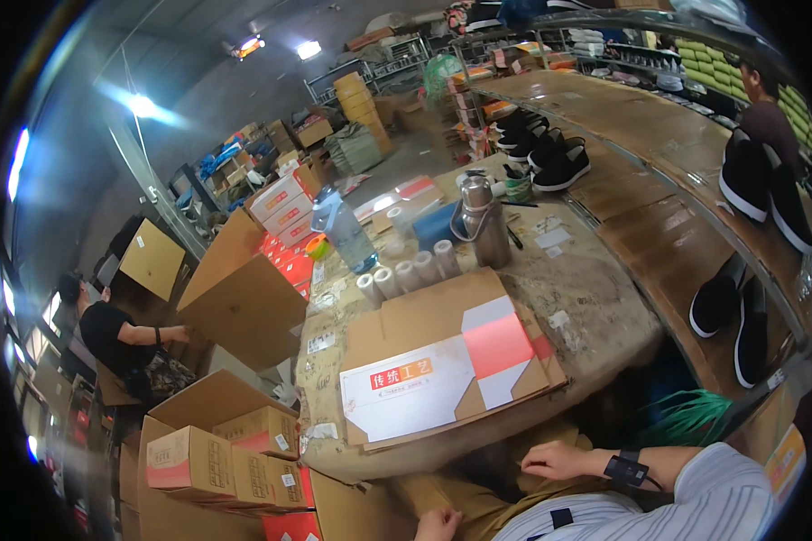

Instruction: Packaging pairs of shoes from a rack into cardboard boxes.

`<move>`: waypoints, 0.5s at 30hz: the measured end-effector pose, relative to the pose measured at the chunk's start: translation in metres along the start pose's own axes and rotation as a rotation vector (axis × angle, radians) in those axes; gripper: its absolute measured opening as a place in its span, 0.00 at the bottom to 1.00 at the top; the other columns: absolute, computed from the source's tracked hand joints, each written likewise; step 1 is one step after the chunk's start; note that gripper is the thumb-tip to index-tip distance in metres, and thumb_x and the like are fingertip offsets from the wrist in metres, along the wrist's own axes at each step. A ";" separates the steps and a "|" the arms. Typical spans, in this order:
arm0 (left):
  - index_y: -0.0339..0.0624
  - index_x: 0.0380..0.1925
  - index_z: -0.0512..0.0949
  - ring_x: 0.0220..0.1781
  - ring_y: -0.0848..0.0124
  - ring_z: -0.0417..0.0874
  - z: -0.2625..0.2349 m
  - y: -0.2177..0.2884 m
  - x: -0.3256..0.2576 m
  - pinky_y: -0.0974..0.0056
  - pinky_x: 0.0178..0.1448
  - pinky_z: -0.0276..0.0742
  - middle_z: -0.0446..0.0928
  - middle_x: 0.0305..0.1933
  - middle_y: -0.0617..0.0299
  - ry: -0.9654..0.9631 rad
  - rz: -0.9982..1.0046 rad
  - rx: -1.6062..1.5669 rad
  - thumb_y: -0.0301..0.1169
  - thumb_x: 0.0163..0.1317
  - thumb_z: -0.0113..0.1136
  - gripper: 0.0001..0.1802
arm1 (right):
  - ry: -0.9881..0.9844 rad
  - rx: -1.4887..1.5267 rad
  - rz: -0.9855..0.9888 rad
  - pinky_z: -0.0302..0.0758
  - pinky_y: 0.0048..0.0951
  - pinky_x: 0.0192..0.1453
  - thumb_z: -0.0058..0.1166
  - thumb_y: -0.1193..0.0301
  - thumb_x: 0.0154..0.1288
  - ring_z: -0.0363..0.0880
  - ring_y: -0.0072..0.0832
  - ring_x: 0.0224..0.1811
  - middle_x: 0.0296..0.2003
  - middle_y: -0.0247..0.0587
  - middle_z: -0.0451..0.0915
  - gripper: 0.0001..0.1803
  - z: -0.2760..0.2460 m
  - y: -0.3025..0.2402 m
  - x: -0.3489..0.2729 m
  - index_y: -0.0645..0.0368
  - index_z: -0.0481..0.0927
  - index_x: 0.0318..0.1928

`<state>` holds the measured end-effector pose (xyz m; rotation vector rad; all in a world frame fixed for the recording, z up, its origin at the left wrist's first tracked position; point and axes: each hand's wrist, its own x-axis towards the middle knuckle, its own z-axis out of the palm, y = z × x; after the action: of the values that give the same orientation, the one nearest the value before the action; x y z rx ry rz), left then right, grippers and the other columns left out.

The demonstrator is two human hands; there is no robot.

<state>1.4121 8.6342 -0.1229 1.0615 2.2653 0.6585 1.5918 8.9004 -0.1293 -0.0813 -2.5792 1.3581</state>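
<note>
Both hands below table edge (pixel 478 451): right hand (pixel 555 460) open, left hand (pixel 439 524) grip unclear; flattened carton (pixel 442 361) above.

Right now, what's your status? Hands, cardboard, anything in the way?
Left hand and right hand low, below the table edge, on brown cardboard. Flat box blanks untouched on table. Nothing blocking.

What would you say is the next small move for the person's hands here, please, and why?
Probably reaching the right hand up to the flattened cardboard box blank on the worn table. Both hands sit low, below the table edge, holding nothing that shows; the left hand is near the lap. The blank on top of the stack lies nearest, flat and unfolded.
</note>
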 end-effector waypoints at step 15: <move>0.37 0.29 0.72 0.36 0.70 0.73 -0.050 -0.020 0.082 0.63 0.43 0.69 0.73 0.32 0.58 0.687 0.042 -0.367 0.30 0.54 0.61 0.10 | 0.675 -0.024 0.166 0.73 0.27 0.39 0.60 0.70 0.56 0.76 0.34 0.37 0.37 0.40 0.71 0.09 -0.086 0.002 0.030 0.59 0.79 0.36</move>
<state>1.3243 8.6784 -0.1206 0.7710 2.5135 1.5808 1.5813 8.9757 -0.0791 -0.6505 -2.0440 1.0955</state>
